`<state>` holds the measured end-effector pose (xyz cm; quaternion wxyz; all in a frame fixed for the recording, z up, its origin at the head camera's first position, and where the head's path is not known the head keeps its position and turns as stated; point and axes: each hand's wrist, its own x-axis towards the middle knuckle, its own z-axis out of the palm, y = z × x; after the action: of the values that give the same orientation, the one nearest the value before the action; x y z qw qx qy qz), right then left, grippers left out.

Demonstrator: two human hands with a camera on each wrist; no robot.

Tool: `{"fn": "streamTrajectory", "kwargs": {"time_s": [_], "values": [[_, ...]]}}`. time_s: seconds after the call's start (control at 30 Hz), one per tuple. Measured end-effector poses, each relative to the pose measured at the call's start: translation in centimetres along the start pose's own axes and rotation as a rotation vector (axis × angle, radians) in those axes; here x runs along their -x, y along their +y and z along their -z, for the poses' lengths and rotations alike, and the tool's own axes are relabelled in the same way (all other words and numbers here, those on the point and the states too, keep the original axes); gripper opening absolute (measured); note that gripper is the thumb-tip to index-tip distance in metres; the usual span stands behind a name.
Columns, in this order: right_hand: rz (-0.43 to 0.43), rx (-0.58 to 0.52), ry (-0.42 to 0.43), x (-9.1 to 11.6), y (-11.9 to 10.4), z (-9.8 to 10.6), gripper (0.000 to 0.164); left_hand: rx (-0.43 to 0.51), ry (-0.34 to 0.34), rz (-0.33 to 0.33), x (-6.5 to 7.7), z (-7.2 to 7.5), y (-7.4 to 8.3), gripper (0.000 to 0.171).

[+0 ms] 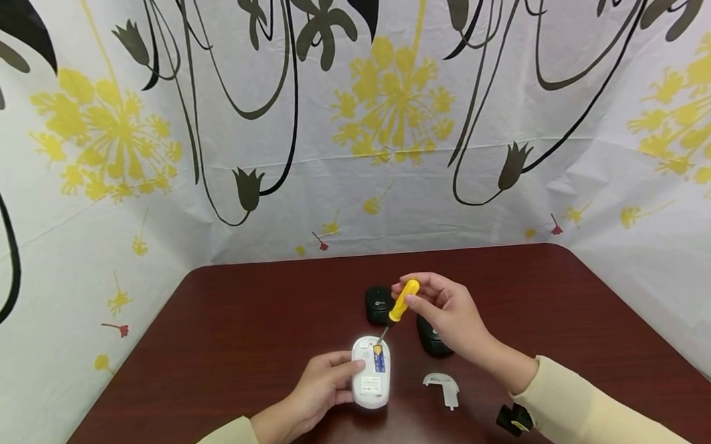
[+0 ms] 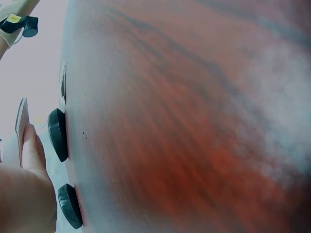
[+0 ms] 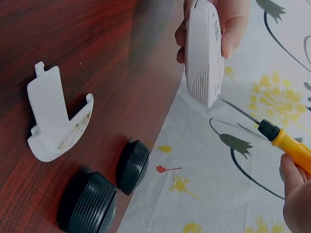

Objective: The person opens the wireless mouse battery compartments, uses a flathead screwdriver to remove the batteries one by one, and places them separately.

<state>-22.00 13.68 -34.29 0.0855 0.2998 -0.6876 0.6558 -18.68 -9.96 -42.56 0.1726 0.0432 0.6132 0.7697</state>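
Note:
My left hand [image 1: 324, 388] grips a white computer mouse [image 1: 372, 397] by its left side, underside up, raised over the table. In its opened compartment lies a blue and yellow battery [image 1: 379, 360]. Between thumb and fingers, my right hand [image 1: 451, 311] pinches the yellow handle of a screwdriver [image 1: 404, 300]. Its thin metal tip points down at the upper end of the battery compartment. In the right wrist view the screwdriver [image 3: 279, 136] slants toward the end of the mouse [image 3: 204, 58]. The white battery cover [image 1: 445, 386] lies detached on the table, right of the mouse.
Behind the mouse stand two black ridged objects, one [image 1: 378, 304] farther back and one [image 1: 432, 339] partly behind my right hand. The dark red-brown table [image 1: 245, 308] is backed by a white floral curtain [image 1: 303, 137]. A black wrist camera [image 1: 514, 419] sits at my right sleeve.

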Motion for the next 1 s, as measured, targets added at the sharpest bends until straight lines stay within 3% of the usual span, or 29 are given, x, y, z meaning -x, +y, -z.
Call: {"fn": "streamTrajectory", "kwargs": {"time_s": [0.5, 1.0], "values": [[0.287, 0.199, -0.145, 1.4, -0.6, -1.6, 0.03, -0.009, 0.002, -0.008, 0.0, -0.1, -0.1, 0.041], [0.255, 0.205, -0.232, 1.8, -0.4, -2.4, 0.026, -0.034, -0.011, -0.013, 0.2, 0.0, -0.3, 0.041]]}}
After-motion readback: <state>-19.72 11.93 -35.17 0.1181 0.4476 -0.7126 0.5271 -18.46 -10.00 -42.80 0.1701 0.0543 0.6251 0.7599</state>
